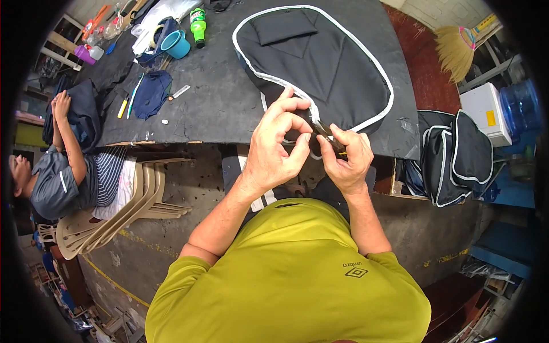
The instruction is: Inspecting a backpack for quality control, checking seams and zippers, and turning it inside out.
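Note:
A black padded fabric bag (354,74) with white piping lies on the dark tabletop in front of me. At its near edge, my left hand (277,143) is closed, the fingers bent around the white piping and the thumb curled in towards them. Close beside it on the right, my right hand (347,154) is closed on a small dark tool (325,130), with a bit of yellow showing below its fingers. The tool's tip meets the piping between both hands. Its exact kind is partly hidden by my fingers.
Left along the table are a green bottle (198,27), a teal bucket (175,44), navy cloth (152,94), a yellow marker (123,107) and a cutter blade (180,91). Another person (63,171) sits left by stacked chairs (137,200). More black bags (452,154) stand right.

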{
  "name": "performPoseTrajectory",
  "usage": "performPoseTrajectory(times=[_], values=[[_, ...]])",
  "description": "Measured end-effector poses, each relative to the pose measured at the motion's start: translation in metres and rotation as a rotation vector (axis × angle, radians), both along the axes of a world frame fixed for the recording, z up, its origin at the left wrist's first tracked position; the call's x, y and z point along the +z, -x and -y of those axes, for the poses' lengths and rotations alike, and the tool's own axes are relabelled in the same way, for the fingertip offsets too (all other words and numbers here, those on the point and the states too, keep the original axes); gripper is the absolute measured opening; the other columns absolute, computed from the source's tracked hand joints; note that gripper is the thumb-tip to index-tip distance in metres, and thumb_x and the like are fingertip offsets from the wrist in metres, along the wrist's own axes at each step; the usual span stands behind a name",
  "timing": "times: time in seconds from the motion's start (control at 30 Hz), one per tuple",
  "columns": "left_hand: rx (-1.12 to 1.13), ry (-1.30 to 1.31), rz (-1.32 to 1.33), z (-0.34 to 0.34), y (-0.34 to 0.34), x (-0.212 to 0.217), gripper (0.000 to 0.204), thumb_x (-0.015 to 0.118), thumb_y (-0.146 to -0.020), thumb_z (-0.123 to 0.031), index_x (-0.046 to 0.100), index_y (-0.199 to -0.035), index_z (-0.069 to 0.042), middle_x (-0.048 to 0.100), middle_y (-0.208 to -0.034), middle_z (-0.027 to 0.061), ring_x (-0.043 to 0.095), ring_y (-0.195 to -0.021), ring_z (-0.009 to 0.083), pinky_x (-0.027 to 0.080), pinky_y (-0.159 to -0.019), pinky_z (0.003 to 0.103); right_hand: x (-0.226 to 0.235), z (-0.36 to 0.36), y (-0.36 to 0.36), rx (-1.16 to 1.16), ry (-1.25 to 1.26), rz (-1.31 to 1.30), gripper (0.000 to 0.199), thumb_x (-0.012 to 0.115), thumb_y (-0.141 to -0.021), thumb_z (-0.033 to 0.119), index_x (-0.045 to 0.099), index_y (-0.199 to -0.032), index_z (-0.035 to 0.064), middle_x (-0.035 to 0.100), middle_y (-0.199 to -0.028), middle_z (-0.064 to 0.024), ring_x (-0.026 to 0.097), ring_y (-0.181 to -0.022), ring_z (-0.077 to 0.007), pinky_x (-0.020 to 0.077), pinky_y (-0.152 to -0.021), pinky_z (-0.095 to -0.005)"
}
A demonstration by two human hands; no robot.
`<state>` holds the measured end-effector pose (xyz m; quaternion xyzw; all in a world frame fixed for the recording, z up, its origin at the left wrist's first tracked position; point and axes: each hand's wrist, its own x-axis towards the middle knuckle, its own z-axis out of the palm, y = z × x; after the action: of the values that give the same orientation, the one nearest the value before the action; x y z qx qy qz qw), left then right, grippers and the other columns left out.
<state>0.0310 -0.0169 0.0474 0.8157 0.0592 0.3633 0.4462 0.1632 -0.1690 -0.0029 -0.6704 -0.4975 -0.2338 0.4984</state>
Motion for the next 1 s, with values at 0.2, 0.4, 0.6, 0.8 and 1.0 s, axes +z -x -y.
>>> performPoseTrajectory(times=[0.2, 0.4, 0.6, 0.8, 1.0], values=[[0.006, 0.006, -0.005, 0.001, 0.000, -0.001, 0.012, 0.073, -0.087, 0.003, 0.068, -0.095, -0.004, 0.070, -0.143, 0.0182, 0.049, -0.156, 0.0484, 0.042, -0.124, 0.055, -0.004, -0.006, 0.001, -0.006, -0.008, 0.063, 0.037, 0.096, -0.083, 0.007, 0.075, -0.114, 0.0094, 0.077, -0.084, -0.0014, 0.068, -0.064, -0.0212, 0.0454, -0.065, -0.0348], [0.084, -0.042, 0.032, 0.004, -0.002, 0.000, 0.012, 0.074, -0.087, 0.004, 0.069, -0.096, -0.003, 0.075, -0.133, 0.0173, 0.059, -0.149, 0.0456, 0.051, -0.117, 0.050, 0.004, -0.005, 0.018, 0.092, -0.084, -0.636, 0.024, 0.088, -0.094, 0.001, 0.076, -0.115, 0.0000, 0.072, -0.086, 0.0055, 0.058, -0.073, -0.0054, 0.0471, -0.066, -0.0240], [0.249, -0.242, 0.086, 0.009, -0.010, -0.006, 0.021, 0.081, -0.085, 0.005, 0.076, -0.104, -0.002, 0.078, -0.121, 0.0170, 0.073, -0.131, 0.0407, 0.061, -0.103, 0.045, 0.019, -0.013, 0.002, 0.259, 0.047, -0.820, 0.009, 0.078, -0.104, 0.004, 0.076, -0.111, -0.0002, 0.064, -0.085, 0.0114, 0.048, -0.074, 0.0021, 0.0389, -0.064, -0.0185], [0.350, -0.322, 0.133, 0.013, -0.014, -0.012, 0.019, 0.082, -0.080, 0.004, 0.075, -0.098, -0.001, 0.074, -0.111, 0.0126, 0.077, -0.116, 0.0374, 0.064, -0.094, 0.043, 0.023, -0.013, 0.005, 0.257, 0.084, -0.762, 0.006, 0.078, -0.103, 0.003, 0.076, -0.109, 0.0018, 0.063, -0.084, 0.0122, 0.045, -0.071, 0.0023, 0.0361, -0.061, -0.0193], [0.370, -0.285, 0.102, 0.016, -0.009, -0.007, 0.017, 0.079, -0.077, 0.005, 0.073, -0.090, -0.003, 0.065, -0.102, 0.0123, 0.075, -0.110, 0.0362, 0.060, -0.101, 0.046, 0.029, -0.013, 0.008, 0.239, 0.096, -0.722, 0.005, 0.078, -0.103, 0.003, 0.076, -0.107, 0.0012, 0.065, -0.084, 0.0110, 0.047, -0.072, 0.0016, 0.0379, -0.062, -0.0198]])
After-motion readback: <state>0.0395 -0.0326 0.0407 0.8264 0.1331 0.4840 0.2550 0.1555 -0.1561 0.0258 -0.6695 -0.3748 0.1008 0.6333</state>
